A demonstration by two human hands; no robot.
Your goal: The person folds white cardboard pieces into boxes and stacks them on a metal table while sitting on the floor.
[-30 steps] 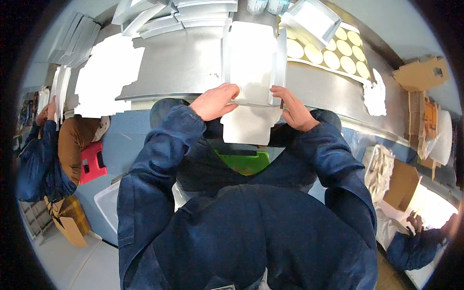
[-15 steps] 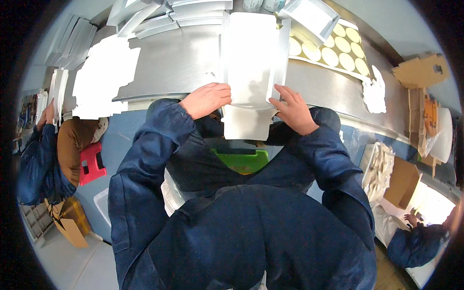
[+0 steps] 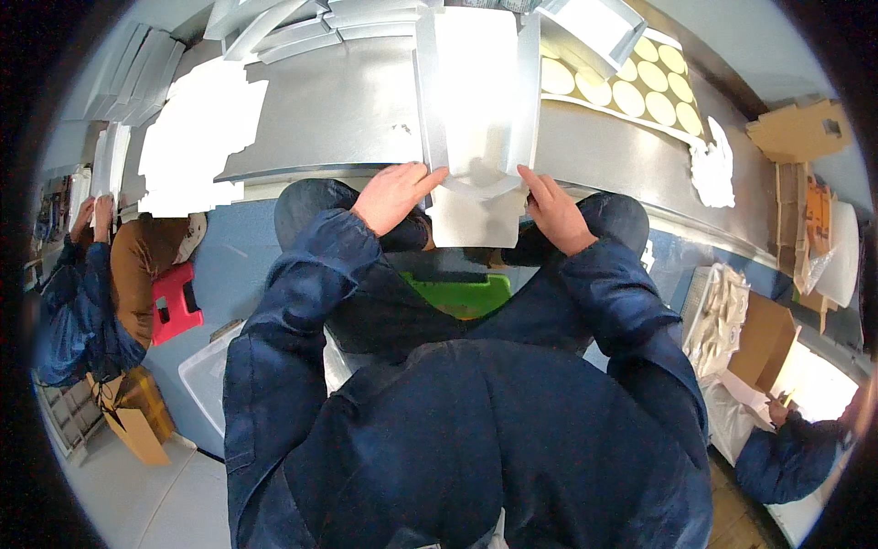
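Observation:
A partly folded white cardboard box [image 3: 476, 91] lies lengthwise in front of me on the metal table, its long side walls standing up. Its near flap [image 3: 476, 221] sticks out past the table edge over my lap. At the near left corner my left hand [image 3: 391, 199] holds the side wall, index finger and thumb on the card. Opposite it, my right hand [image 3: 560, 212] grips the near right corner with its fingers along the wall's edge. The undersides of both hands are hidden.
Flat white box blanks [image 3: 197, 137] are stacked at left, with folded boxes [image 3: 338, 23] behind. A sheet of round yellow stickers [image 3: 631, 96] lies at right under another box [image 3: 594, 32]. Crumpled white paper [image 3: 712, 169] sits nearby. Co-workers sit at far left [image 3: 78, 302] and lower right [image 3: 791, 457].
The box's side walls have been raised more upright, and its near end is bending up. My left hand has moved slightly right and inward. The left co-worker's hands have shifted.

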